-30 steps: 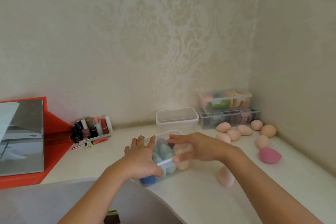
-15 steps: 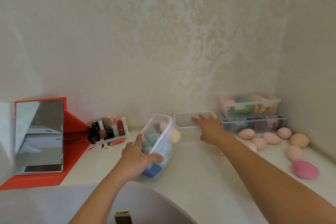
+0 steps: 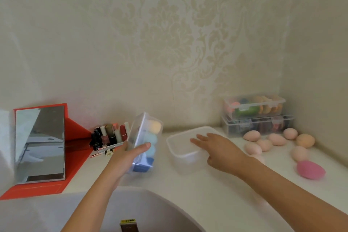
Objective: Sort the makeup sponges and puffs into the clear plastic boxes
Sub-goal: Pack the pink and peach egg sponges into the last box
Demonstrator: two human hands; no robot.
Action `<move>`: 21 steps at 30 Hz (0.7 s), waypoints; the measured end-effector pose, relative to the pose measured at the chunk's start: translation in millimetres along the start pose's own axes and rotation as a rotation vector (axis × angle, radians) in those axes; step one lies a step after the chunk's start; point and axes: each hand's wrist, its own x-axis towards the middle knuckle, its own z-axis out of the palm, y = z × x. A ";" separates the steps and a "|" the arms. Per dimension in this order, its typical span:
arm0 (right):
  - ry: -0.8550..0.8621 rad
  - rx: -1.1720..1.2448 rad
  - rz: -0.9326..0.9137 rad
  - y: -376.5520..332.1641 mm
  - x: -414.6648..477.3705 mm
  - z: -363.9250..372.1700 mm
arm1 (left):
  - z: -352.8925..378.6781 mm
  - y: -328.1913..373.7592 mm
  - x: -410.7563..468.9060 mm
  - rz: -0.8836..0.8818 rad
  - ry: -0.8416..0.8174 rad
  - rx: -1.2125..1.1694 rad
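Left hand, fingers wrapped round the full box, has swung it aside; right hand, fingers straight, has drawn the empty box forward for filling.

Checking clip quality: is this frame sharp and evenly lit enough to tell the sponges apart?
Head view: soft throughout, light diffuse, no hard shadows. Head view: the mirror shows bright reflections. Head view: the box in the left hand is hazy, its sponges mere colour blobs; the pink sponge reads clearly.

Left hand grips the box; right hand stretched forward, fingers straight
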 end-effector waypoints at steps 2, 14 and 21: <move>0.020 0.012 -0.057 -4.6 -20.1 3.0 | 2.2 2.3 4.4 -0.007 0.027 0.011; 0.178 0.094 -0.089 6.9 -58.5 17.9 | 79.2 57.5 44.9 0.119 -0.115 0.660; 0.178 0.300 -0.124 27.8 -69.6 7.1 | 125.5 73.1 82.4 0.368 -0.405 0.748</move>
